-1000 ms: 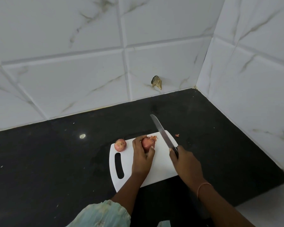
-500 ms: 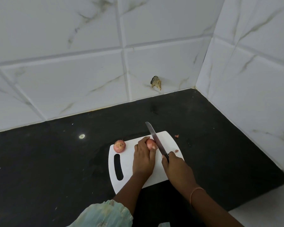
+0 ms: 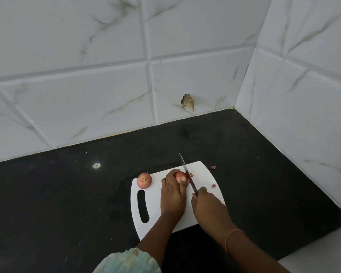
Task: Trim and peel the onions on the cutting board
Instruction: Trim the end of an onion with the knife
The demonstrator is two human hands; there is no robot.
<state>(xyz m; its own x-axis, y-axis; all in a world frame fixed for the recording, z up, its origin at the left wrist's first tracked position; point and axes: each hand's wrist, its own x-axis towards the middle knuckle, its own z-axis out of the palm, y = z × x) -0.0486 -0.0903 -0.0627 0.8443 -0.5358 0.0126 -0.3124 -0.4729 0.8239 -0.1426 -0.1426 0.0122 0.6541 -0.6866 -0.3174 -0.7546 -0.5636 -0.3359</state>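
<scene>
Onions sit on the white cutting board (image 3: pixel 205 174), which lies on a black counter (image 3: pixel 67 194). One onion (image 3: pixel 180 176) is under the left hand (image 3: pixel 172 194), whose curled fingers grip it from above near the board's far edge. The right hand (image 3: pixel 207 203) grips the handle of a knife (image 3: pixel 187 174), the blade resting against that onion's right end. A second onion (image 3: pixel 144 180) lies apart to the left, beside the board's handle slot. Small skin scraps (image 3: pixel 213 186) lie right of the blade.

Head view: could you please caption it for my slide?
Left hand steadies an onion while right hand cuts with a knife.
</scene>
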